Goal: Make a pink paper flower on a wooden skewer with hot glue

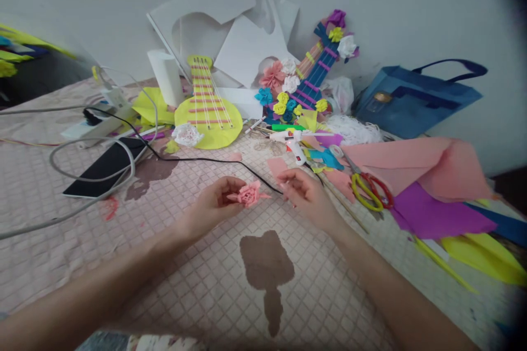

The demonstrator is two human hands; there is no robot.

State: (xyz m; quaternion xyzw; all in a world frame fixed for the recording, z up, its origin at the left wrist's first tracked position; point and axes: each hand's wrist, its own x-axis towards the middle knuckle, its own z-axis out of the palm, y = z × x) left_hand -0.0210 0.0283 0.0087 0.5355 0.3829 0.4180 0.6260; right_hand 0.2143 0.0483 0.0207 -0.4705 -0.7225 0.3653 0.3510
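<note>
My left hand (224, 197) is closed around the base of a pink paper flower (249, 195), its ruffled petals facing up and to the right. Just to the right, apart from the flower, my right hand (307, 194) has its thumb and fingers pinched together. Whatever is between those fingertips is too small to make out. A white hot glue gun (294, 148) lies beyond my right hand, near a square of pink paper (277, 166). A black cord (197, 159) runs across the table and passes between my hands.
Behind stand a yellow paper guitar (212, 134) and a blue one (310, 88) covered with paper flowers. Scissors (370, 192), a thin stick (346, 205) and coloured paper sheets (440, 211) lie to the right. A dark tablet-like slab (107, 167) and a power strip (99, 120) are left.
</note>
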